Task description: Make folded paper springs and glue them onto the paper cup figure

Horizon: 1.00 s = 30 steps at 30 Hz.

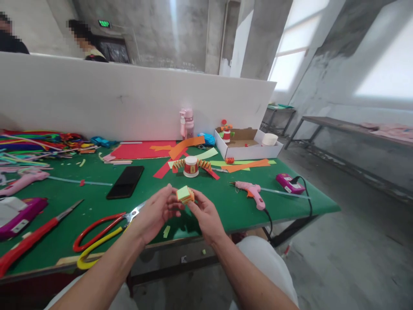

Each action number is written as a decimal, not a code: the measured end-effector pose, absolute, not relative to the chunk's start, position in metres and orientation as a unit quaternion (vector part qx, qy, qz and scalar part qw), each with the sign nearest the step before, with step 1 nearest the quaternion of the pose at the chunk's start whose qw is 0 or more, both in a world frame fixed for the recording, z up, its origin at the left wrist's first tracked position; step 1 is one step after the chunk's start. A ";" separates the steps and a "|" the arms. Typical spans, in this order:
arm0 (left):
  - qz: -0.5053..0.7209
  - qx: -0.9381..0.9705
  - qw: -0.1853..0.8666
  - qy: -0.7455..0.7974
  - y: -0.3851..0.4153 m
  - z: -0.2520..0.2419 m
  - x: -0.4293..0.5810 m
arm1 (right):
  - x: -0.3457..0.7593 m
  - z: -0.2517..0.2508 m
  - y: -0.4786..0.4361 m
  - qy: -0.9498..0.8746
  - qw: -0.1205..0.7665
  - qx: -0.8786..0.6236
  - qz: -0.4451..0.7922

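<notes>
A small folded paper stack (184, 194), pale green on top with orange layers beneath, is pinched in my right hand (206, 215) above the table's near edge. My left hand (161, 211) is just left of the stack, its fingers apart and loosely bent; whether a fingertip touches the paper is hard to see. Beyond both hands stands an upside-down red and white paper cup (191, 167). Accordion-folded paper strips (205, 164) in orange and green stick out from its two sides. A pale green paper scrap (166, 231) lies below my left hand.
Scissors (121, 219) and a black phone (125, 182) lie left of my hands. To the right are a pink glue gun (250, 187) with its cord and a purple power strip (290, 184). A white cardboard box (248, 152) and a pink bottle (187, 122) stand near the white partition (129, 99).
</notes>
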<state>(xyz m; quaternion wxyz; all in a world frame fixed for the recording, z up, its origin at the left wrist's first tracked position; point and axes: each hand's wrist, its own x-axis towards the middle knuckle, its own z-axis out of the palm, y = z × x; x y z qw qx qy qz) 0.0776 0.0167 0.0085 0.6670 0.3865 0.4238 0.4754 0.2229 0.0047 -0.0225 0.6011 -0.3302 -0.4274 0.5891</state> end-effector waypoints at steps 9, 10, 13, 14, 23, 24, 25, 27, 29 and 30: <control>0.482 0.411 0.659 0.407 0.014 0.013 0.081 | 0.221 -0.026 0.002 -0.446 0.542 -0.310 0.642; 0.485 0.436 0.632 0.419 0.015 0.014 0.079 | 0.222 -0.026 0.002 -0.432 0.519 -0.307 0.670; 0.468 0.524 0.544 0.459 0.018 0.013 0.074 | 0.226 -0.024 0.001 -0.380 0.478 -0.311 0.729; 0.455 0.553 0.518 0.467 0.019 0.012 0.073 | 0.226 -0.024 0.000 -0.367 0.478 -0.318 0.731; 0.419 0.573 0.540 0.453 0.017 0.011 0.073 | 0.226 -0.022 0.000 -0.323 0.522 -0.367 0.699; 0.413 0.567 0.552 0.451 0.017 0.013 0.073 | 0.227 -0.022 0.001 -0.314 0.533 -0.367 0.695; 0.404 0.568 0.556 0.453 0.016 0.014 0.073 | 0.228 -0.021 0.001 -0.309 0.540 -0.367 0.692; 0.391 0.580 0.549 0.457 0.015 0.015 0.073 | 0.229 -0.020 0.001 -0.314 0.541 -0.369 0.688; 0.390 0.586 0.542 0.459 0.015 0.014 0.074 | 0.229 -0.020 0.000 -0.332 0.522 -0.373 0.691; 0.393 0.587 0.540 0.458 0.015 0.014 0.075 | 0.229 -0.019 0.000 -0.342 0.514 -0.376 0.691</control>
